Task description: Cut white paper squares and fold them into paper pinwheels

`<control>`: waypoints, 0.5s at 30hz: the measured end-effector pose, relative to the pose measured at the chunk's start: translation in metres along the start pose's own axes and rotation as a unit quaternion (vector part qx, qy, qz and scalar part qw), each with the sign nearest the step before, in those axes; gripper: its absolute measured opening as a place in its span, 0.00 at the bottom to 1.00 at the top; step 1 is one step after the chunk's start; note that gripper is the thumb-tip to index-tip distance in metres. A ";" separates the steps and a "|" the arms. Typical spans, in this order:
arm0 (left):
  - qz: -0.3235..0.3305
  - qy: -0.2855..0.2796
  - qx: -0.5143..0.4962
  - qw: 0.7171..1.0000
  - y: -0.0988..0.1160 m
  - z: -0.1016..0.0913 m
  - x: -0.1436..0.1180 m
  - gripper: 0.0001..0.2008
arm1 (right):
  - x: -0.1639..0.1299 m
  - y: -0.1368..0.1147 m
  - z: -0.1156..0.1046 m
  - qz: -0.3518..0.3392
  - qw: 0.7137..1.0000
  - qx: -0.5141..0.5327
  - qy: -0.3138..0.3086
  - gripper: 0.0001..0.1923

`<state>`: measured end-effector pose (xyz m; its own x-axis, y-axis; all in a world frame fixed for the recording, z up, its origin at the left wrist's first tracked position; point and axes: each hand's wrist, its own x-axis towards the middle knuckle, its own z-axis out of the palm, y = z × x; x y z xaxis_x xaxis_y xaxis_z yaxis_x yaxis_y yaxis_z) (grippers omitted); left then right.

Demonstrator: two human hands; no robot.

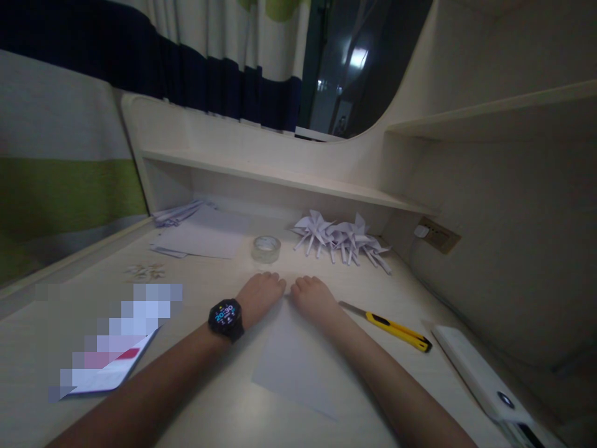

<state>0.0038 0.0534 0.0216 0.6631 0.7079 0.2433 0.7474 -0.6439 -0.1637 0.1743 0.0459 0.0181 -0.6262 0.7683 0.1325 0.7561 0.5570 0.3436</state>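
A white sheet of paper (291, 367) lies on the desk between my forearms, tapering towards its far end. My left hand (262, 297), with a black smartwatch (226, 317) on the wrist, has its fingers curled down at that far tip. From the other side my right hand (314, 300) closes on the same tip, its knuckles almost meeting the left ones. My fingertips and the pinched bit of paper are mostly hidden. Just right of my right hand is a yellow utility knife (396, 330), blade out. Beyond my hands stands a roll of clear tape (265, 250).
Several paper pinwheels (338, 236) are bunched at the back right. White sheets (205, 231) are stacked back left, near small pale pieces (144, 272). A partly blurred flat device (116, 367) lies left; a white case-like object (480, 373) sits right. A shelf (280, 182) overhangs the back.
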 end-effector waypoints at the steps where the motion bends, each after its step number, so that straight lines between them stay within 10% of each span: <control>1: 0.000 0.000 0.000 1.000 0.000 0.000 0.000 0.08 | 0.000 0.000 0.001 -0.004 1.000 -0.003 0.005 0.05; 15: 0.019 0.035 0.022 0.999 0.002 -0.003 -0.001 0.03 | -0.004 -0.002 0.000 0.023 0.999 0.001 0.031 0.04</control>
<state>0.0041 0.0505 0.0234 0.6880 0.6599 0.3020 0.7235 -0.6559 -0.2152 0.1749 0.0417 0.0166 -0.6019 0.7716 0.2057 0.7842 0.5225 0.3347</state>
